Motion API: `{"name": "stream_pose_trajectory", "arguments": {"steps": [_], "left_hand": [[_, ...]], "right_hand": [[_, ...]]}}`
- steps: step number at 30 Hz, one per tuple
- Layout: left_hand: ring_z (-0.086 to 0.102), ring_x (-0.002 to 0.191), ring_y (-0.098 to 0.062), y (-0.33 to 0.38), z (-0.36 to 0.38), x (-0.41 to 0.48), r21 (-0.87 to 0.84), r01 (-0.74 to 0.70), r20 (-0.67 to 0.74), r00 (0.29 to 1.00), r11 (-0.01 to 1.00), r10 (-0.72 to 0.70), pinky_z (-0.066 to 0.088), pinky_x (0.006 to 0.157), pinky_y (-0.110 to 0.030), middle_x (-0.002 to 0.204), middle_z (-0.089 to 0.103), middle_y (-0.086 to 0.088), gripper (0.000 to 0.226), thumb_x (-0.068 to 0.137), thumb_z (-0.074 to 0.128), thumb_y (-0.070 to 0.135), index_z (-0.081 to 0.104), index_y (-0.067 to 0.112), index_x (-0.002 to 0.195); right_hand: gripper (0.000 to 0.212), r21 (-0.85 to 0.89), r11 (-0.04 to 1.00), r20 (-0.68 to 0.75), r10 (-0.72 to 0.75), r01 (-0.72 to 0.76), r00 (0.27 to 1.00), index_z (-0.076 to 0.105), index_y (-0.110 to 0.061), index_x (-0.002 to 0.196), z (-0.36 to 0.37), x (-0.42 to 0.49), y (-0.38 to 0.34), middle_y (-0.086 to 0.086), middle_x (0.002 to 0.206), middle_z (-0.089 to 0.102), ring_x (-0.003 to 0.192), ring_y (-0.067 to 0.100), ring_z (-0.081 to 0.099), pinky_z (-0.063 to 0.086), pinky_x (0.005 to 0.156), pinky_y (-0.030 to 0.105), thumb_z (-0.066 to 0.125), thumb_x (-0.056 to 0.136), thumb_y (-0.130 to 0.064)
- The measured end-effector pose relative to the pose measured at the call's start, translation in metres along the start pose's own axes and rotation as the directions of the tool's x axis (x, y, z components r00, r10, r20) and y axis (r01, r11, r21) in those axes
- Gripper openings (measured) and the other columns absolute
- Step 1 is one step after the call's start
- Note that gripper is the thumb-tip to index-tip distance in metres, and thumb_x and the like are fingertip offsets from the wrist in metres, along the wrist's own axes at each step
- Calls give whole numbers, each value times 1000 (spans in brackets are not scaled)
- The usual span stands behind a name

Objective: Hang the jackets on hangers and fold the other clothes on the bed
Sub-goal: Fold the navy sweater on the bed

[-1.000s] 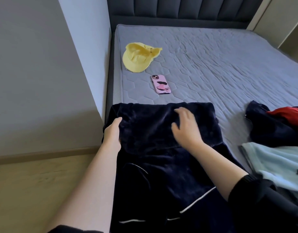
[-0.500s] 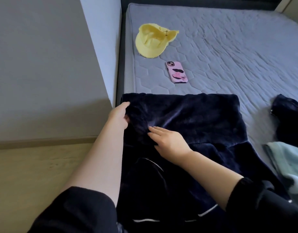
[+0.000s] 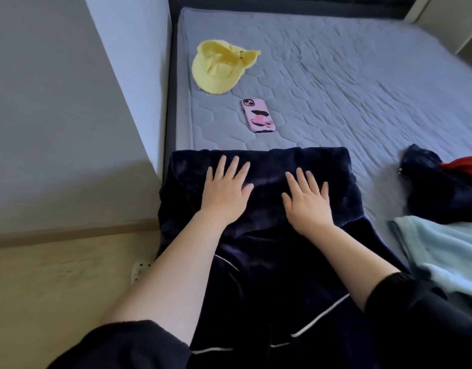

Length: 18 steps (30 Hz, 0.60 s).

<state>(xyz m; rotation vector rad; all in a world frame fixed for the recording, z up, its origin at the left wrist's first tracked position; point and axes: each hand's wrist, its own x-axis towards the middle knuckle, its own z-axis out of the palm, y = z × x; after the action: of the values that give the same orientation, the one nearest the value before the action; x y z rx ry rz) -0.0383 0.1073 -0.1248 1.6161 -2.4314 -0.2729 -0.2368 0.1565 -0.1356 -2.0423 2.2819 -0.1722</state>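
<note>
A dark navy plush garment with thin white piping lies over the near left corner of the bed, its far part folded back toward me. My left hand presses flat on the folded part, fingers spread and straight. Beside it, my right hand lies flat on the same fold, fingers straight. Neither hand grips the fabric. The garment's near end hangs off the bed's edge under my forearms.
A yellow cap and a pink phone lie on the mattress beyond the garment. At the right are a navy and red clothing heap and a pale blue garment. A grey wall and wooden floor are left.
My left hand let go of the garment's left edge and now lies flat on the fold. My right hand slid from the left side rightward and flattened beside it.
</note>
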Motion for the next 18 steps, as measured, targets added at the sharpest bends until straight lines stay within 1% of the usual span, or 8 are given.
{"name": "stream_pose_trajectory", "arguments": {"steps": [2,5,8,10,12,14,15,18], "left_hand": [[-11,147,-22,-7,21,-12,90,64,118,990,994,-75,-2,117,-46,161,-5,3,58,100,18,49,1,31,153],[-10,147,-20,-13,27,-9,108,135,69,987,985,-142,-4,117,-45,161,-6,4,58,99,13,52,0,33,152],[-10,147,-21,-13,28,-6,141,178,16,983,974,-182,-3,117,-48,161,-6,1,61,96,9,53,-1,31,152],[-12,147,-23,-14,30,-9,166,147,1,989,975,-150,-4,116,-49,161,-7,0,63,95,7,54,-2,30,152],[-13,147,-24,-14,30,-10,180,112,-4,994,977,-113,-4,116,-51,161,-7,0,63,95,8,53,-1,29,152],[-14,147,-24,-14,30,-9,175,111,-1,994,978,-113,-4,116,-51,161,-6,1,62,95,10,53,0,29,152],[-14,147,-23,-15,31,-8,171,122,4,992,978,-124,-4,116,-51,161,-7,2,62,95,9,53,0,30,152],[-15,147,-20,-21,33,-8,158,163,12,986,974,-167,-6,116,-49,161,-8,4,64,92,3,56,-3,33,151]], "right_hand": [[59,-47,996,61,73,-71,995,12,-27,153,4,1,32,-3,161,6,148,16,1,0,118,48,23,99,-47],[62,-98,980,64,181,-174,981,10,-22,153,2,1,57,-5,161,5,147,12,0,-3,118,50,17,98,-49],[63,-87,968,34,237,-234,971,11,-17,153,-3,9,42,1,161,4,148,18,-2,-4,117,52,17,99,-48],[63,-49,982,-38,181,-182,983,11,-16,153,-8,18,22,5,161,3,148,22,-3,-2,116,52,21,99,-47],[62,-40,999,-79,7,-11,997,11,-19,153,-11,26,0,4,161,2,148,24,-4,-2,116,50,25,99,-45],[61,-73,983,-29,-168,166,985,10,-23,153,-5,32,-15,2,161,2,148,22,-4,-3,116,49,25,99,-45],[60,-94,975,20,-200,201,980,9,-25,153,0,35,-15,0,161,2,148,21,-4,-4,116,49,23,99,-46],[58,-84,993,83,-73,80,994,9,-29,153,11,43,10,-6,161,4,148,15,-1,-4,116,50,19,99,-48]]}}
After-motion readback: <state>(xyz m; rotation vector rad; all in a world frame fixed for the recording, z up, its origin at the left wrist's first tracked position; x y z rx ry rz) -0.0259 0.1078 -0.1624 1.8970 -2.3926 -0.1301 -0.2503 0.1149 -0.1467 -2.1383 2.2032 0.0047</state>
